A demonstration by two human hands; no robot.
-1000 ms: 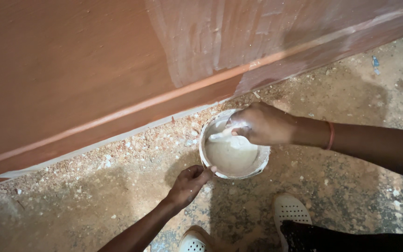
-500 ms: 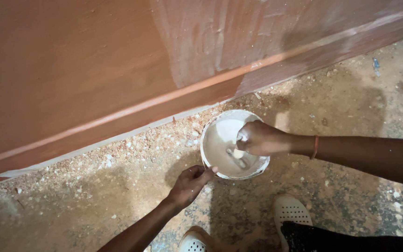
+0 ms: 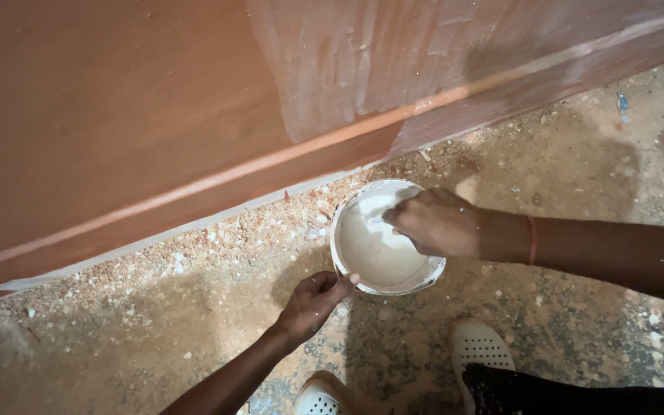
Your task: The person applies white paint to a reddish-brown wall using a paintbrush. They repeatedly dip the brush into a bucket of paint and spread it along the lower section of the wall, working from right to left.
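Bucket [image 3: 384, 257] rim pinched by left hand [image 3: 313, 301] fingers; right hand [image 3: 433, 223] dips inside, grip hidden

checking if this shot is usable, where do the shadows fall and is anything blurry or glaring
Head view: the floor and bowl look sharp; a soft shadow lies on the floor left of the bowl, above the left hand, and another on the wall beyond the right hand; the white paste looks bright but not blown out; no glare.

Packages: one round white tub [image 3: 384, 253], open, holding white paste | left hand [image 3: 313, 301] grips its near rim | right hand [image 3: 436, 223] reaches inside | labels, signs, screens: none visible
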